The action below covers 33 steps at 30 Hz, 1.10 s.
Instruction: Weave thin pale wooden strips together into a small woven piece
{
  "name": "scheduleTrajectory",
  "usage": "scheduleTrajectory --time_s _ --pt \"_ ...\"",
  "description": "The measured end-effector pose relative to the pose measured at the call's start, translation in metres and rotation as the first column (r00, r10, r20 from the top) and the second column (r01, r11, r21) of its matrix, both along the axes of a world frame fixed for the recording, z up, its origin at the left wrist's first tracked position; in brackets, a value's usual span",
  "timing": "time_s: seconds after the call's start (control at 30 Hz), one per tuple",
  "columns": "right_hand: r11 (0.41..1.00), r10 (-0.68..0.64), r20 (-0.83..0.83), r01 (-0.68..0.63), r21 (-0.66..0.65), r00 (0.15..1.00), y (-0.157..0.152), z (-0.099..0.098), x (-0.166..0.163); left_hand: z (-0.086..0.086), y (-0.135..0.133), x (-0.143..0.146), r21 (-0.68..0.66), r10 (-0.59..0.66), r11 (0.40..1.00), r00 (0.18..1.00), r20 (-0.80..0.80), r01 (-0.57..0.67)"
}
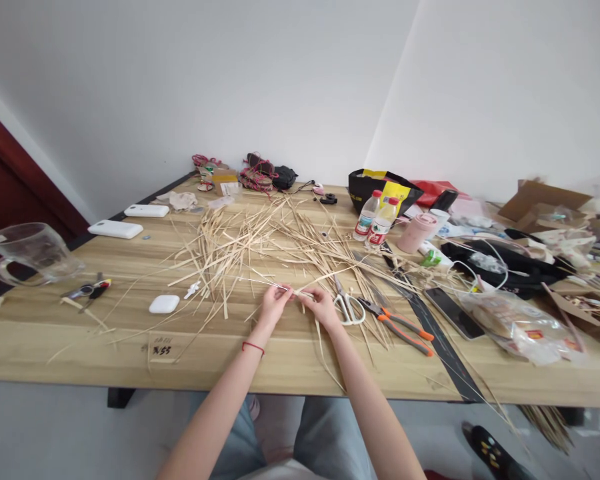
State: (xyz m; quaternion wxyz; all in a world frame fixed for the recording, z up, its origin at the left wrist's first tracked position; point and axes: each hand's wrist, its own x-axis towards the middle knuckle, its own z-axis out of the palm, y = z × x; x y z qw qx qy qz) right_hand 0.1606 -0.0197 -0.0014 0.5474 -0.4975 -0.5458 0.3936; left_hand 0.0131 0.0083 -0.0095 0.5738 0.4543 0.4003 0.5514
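My left hand point(275, 305) and my right hand point(322, 308) meet over the near middle of the table, thumbs and fingers pinched. Between them are pale straw strips point(300, 292), which both hands grip; their exact arrangement is too small to make out. A thin whitish length point(260, 283) sticks out leftward from the left fingers. One long strip point(322, 350) hangs from below the right hand toward the table's front edge. Just beyond the hands lies a loose heap of straw strips point(235, 243). White-handled scissors point(349, 310) rest right beside my right hand.
Pliers with orange-grey handles point(405, 331) lie right of the scissors, then a phone point(454, 313). Two bottles point(375, 220) and a pink cup point(417, 233) stand farther back. A glass jug point(33, 253), a white case point(164, 304) and small tools point(87, 291) are on the left.
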Motion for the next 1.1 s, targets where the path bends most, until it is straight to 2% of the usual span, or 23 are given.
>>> scheduleTrajectory --time_s 0.6,0.8,1.1 --pt "0.999 -0.037 0.005 0.037 -0.01 0.999 0.003 -0.005 0.0 0.005 -0.002 -0.001 -0.052 -0.008 0.999 1.0 -0.024 0.006" --pt "0.998 0.028 -0.02 -0.029 -0.048 0.999 0.001 0.001 -0.001 0.008 -0.004 0.0 -0.052 0.03 0.998 0.999 -0.021 -0.031" --pt "0.996 0.005 -0.024 -0.007 -0.09 1.0 0.004 -0.006 0.0 0.011 -0.006 -0.001 -0.008 -0.005 1.0 0.996 -0.084 0.004"
